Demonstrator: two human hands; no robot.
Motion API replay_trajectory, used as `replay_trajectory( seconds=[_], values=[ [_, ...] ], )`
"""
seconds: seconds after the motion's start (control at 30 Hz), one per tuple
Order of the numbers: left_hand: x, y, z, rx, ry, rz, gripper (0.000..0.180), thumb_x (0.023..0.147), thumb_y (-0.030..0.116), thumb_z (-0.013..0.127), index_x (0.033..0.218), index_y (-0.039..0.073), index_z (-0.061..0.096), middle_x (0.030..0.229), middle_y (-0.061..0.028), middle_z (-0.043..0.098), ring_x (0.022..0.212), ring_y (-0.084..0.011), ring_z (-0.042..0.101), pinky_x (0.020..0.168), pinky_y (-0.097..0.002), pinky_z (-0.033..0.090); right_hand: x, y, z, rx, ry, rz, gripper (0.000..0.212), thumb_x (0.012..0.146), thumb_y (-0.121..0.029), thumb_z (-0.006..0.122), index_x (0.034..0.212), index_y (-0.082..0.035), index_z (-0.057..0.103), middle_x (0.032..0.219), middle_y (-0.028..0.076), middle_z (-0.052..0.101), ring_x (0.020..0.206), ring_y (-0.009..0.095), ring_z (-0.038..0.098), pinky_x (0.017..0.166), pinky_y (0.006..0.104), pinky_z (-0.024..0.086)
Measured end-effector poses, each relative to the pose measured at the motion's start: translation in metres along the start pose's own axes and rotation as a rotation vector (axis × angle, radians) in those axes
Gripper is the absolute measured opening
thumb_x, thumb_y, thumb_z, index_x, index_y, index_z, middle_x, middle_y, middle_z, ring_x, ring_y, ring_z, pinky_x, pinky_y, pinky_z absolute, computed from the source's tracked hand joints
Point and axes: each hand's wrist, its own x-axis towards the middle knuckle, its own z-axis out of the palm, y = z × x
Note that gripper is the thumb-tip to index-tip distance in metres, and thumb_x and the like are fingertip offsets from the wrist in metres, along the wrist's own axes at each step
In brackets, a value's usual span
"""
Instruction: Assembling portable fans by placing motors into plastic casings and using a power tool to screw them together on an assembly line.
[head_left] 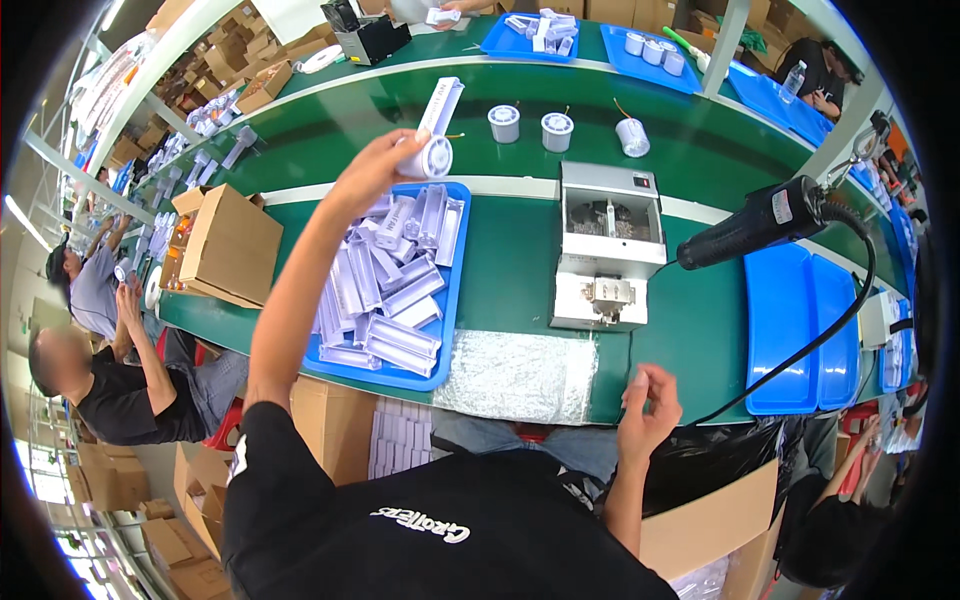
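I look down on a long green worktop [520, 270] with a green conveyor belt [350, 120] running behind it, edged in white. Stacks of cardboard boxes [215, 55] fill the far left, and more sit on the floor [160, 480] below. White metal posts [730, 40] rise beside the line under bright, even light.
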Motion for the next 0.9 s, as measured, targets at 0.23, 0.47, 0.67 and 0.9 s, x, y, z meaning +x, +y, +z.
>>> replay_trajectory(
  seconds=[0.23,0.47,0.67,0.9],
  values=[
    [0.121,-0.078,-0.108,0.292,-0.075,-0.202,0.088,0.095,0.069,0.069,0.146,-0.002,0.055,0.133,-0.0129,0.065,0.124,-0.0214,0.062,0.107,-0.0381,0.053,-0.004,0.019,0.012,-0.357,0.011,-0.221,0.008,0.096,0.001,0.068,0.104,-0.001,0.071,0.065,0.003,0.058,0.048,0.012,0.048,0.047,0.0276,0.036],
    [0.14,-0.094,-0.124,0.023,-0.078,-0.335,0.071,0.099,0.06,0.07,0.144,0.007,0.056,0.136,-0.0125,0.063,0.123,-0.0248,0.063,0.103,-0.041,0.054,-0.007,0.014,0.013,-0.391,0.077,-0.177,0.004,0.099,-0.002,0.067,0.1,0.0,0.07,0.068,0.003,0.061,0.052,0.01,0.048,0.05,0.0264,0.035],
    [0.139,-0.086,-0.13,-0.288,-0.134,-0.399,0.049,0.096,0.044,0.078,0.13,0.01,0.066,0.122,-0.0088,0.07,0.106,-0.0222,0.069,0.084,-0.0338,0.061,-0.006,0.017,0.014,-0.413,0.089,-0.185,0.005,0.096,0.0,0.067,0.1,0.001,0.07,0.07,0.005,0.063,0.05,0.011,0.048,0.048,0.0276,0.036],
    [0.143,-0.106,-0.128,0.248,0.104,-0.318,0.061,0.092,0.058,0.069,0.129,0.01,0.071,0.127,-0.0105,0.07,0.113,-0.0235,0.066,0.096,-0.0475,0.056,-0.005,0.017,0.017,-0.393,0.106,-0.181,0.003,0.097,-0.001,0.067,0.098,0.001,0.07,0.068,0.003,0.061,0.053,0.01,0.047,0.05,0.0268,0.035]
  ],
)
